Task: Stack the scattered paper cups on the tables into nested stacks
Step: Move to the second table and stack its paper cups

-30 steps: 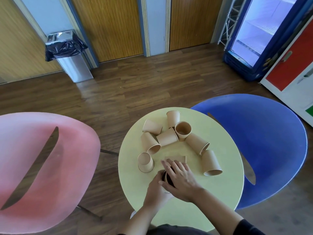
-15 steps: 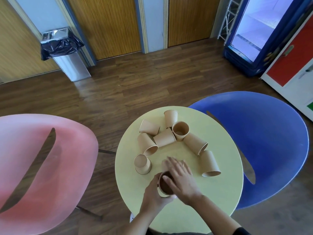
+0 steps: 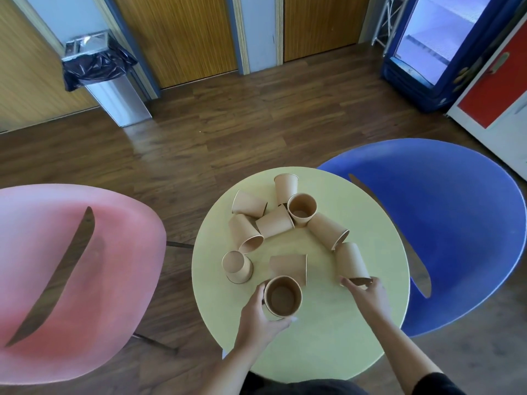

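Reaching out from the head view, the right hand (image 3: pixel 366 292) sits at the mouth of a toppled cup (image 3: pixel 351 262), thumb and fingers spread partway around its rim — touching it, though I cannot tell whether the grip has closed. That cup lies on its side with its long axis running away from the person, base pointing up-table, mouth toward the hand. The left hand (image 3: pixel 258 315) is wrapped around an upright cup (image 3: pixel 282 297), mouth up, near the front of the round yellow table (image 3: pixel 328 337); this looks like the base of the stack.

The move, as I judge it, turns on swinging the toppled cup left and tipping it base-down into the held one — a short path, with a flattened-looking cup (image 3: pixel 288 267) lying between them. The remaining cups (image 3: pixel 275 225) cluster further back, well apart from both hands. Bare tabletop lies in front of the held cup, and the table edge is near on the right, beside the blue chair (image 3: pixel 445 223).
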Demonstrator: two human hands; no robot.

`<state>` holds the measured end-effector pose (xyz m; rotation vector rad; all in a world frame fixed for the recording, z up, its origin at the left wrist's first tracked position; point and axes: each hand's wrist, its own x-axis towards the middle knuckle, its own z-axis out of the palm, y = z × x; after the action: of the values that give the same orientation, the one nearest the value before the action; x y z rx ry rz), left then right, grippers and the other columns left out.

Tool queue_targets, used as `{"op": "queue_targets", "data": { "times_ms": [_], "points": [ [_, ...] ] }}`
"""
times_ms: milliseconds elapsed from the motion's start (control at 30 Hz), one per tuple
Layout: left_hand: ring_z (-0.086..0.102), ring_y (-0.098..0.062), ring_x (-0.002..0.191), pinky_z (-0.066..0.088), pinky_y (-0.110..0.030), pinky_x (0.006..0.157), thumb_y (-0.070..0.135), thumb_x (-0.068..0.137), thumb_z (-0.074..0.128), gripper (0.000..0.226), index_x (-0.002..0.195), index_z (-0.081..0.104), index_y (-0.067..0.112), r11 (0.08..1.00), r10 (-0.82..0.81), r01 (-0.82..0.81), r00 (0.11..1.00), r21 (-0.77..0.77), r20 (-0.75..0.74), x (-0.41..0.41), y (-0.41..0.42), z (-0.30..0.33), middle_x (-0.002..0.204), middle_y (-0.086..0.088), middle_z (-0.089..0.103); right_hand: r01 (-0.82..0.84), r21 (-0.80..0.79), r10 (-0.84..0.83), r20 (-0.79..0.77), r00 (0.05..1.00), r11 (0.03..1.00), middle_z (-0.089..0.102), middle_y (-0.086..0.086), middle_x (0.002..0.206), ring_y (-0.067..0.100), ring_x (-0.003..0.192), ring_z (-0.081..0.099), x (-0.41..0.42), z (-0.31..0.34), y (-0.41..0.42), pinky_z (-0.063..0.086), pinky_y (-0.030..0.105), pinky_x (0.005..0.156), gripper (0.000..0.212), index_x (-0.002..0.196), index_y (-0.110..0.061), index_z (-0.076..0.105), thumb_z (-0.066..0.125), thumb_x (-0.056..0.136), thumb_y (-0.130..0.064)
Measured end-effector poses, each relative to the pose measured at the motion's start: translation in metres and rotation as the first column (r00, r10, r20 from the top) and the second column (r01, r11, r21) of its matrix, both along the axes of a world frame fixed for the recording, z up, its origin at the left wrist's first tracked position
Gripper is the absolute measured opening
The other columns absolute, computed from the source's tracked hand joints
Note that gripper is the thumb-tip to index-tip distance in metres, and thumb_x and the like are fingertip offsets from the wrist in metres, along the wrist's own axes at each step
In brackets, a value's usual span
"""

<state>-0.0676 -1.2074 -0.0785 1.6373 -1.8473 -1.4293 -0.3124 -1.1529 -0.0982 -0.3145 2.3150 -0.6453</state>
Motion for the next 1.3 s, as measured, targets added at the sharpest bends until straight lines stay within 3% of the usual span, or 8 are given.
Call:
{"op": "queue_targets", "data": {
  "times_ms": [133,367,500,600,833,967,1133,1300],
  "points": [
    [0.060,0.003,0.102,0.049,-0.022,0.091,0.049,0.049,0.088,0.078,0.118,0.051,0.040,1.000,0.003,-0.003,1.000,0.008,0.004,0.000,-0.001,0.000,0.104,0.020,0.067,0.125,-0.141,-0.114,0.079,0.990,0.982,0.055,0.008,0.106,0.017,0.077,0.055,-0.003,0.009,0.003,0.037,0.030,0.056,0.049,0.097,-0.014,0.050,0.078,0.064,-0.039],
    [0.058,0.007,0.101,0.044,-0.014,0.084,0.049,0.047,0.090,0.078,0.114,0.051,0.047,0.999,0.012,-0.011,1.000,0.035,-0.025,0.003,-0.002,0.000,0.102,0.024,0.067,0.182,-0.329,-0.206,-0.037,0.978,0.926,0.037,-0.001,0.117,0.023,0.100,0.055,0.000,0.044,0.011,0.041,0.033,0.076,0.066,0.127,-0.015,0.041,0.077,0.073,-0.026],
    [0.054,0.011,0.105,0.047,-0.020,0.088,0.044,0.050,0.091,0.078,0.115,0.050,0.054,0.997,0.014,-0.008,0.997,0.072,-0.076,0.006,-0.002,-0.001,0.106,0.032,0.064,-0.002,-0.437,-0.085,-0.179,0.980,0.899,0.037,-0.003,0.124,0.019,0.103,0.055,0.010,0.073,0.010,0.049,0.037,0.084,0.073,0.133,-0.022,0.040,0.080,0.072,-0.024],
    [0.055,0.010,0.107,0.044,-0.018,0.092,0.039,0.052,0.092,0.077,0.115,0.051,0.053,0.997,0.019,-0.011,0.995,0.080,-0.100,0.007,-0.001,-0.002,0.108,0.031,0.065,-0.269,-0.484,0.139,-0.287,0.948,0.833,0.037,-0.006,0.121,0.012,0.101,0.053,0.022,0.096,0.007,0.044,0.022,0.084,0.078,0.135,-0.019,0.042,0.083,0.068,-0.020],
    [0.059,0.005,0.110,0.049,-0.024,0.097,0.048,0.047,0.092,0.088,0.123,0.047,0.053,0.995,0.022,-0.010,0.992,0.103,-0.122,0.009,0.000,-0.007,0.113,0.029,0.065,-0.773,-0.387,0.661,-0.404,0.632,0.503,0.027,-0.019,0.131,-0.009,0.118,0.038,0.050,0.121,0.002,0.033,0.002,0.090,0.087,0.143,-0.033,0.030,0.073,0.070,-0.050],
    [0.057,0.009,0.111,0.049,-0.018,0.095,0.050,0.047,0.088,0.090,0.124,0.042,0.057,0.992,0.020,-0.001,0.990,0.128,-0.140,0.010,-0.001,-0.004,0.121,0.025,0.062,-0.882,-0.268,0.758,-0.451,0.471,0.389,0.022,-0.024,0.131,-0.002,0.115,0.040,0.061,0.118,-0.005,0.035,0.007,0.092,0.083,0.144,-0.032,0.031,0.065,0.072,-0.057],
    [0.058,0.011,0.107,0.054,-0.026,0.092,0.037,0.050,0.085,0.085,0.119,0.042,0.064,0.993,0.020,-0.005,0.991,0.114,-0.131,0.010,-0.001,-0.008,0.118,0.023,0.065,-0.949,-0.124,0.802,-0.510,0.311,0.290,0.034,-0.010,0.138,0.017,0.118,0.046,0.070,0.103,-0.014,0.028,0.019,0.102,0.083,0.144,-0.023,0.034,0.061,0.073,-0.058],
    [0.063,0.002,0.104,0.052,-0.020,0.086,0.031,0.054,0.086,0.085,0.122,0.043,0.056,0.994,0.021,-0.008,0.993,0.111,-0.117,0.009,-0.001,-0.011,0.117,0.021,0.066,-0.971,-0.030,0.879,-0.418,0.228,0.237,0.025,-0.009,0.152,0.012,0.135,0.027,0.078,0.086,-0.026,0.005,0.018,0.111,0.087,0.150,-0.027,0.015,0.050,0.080,-0.065]
  ]
}}
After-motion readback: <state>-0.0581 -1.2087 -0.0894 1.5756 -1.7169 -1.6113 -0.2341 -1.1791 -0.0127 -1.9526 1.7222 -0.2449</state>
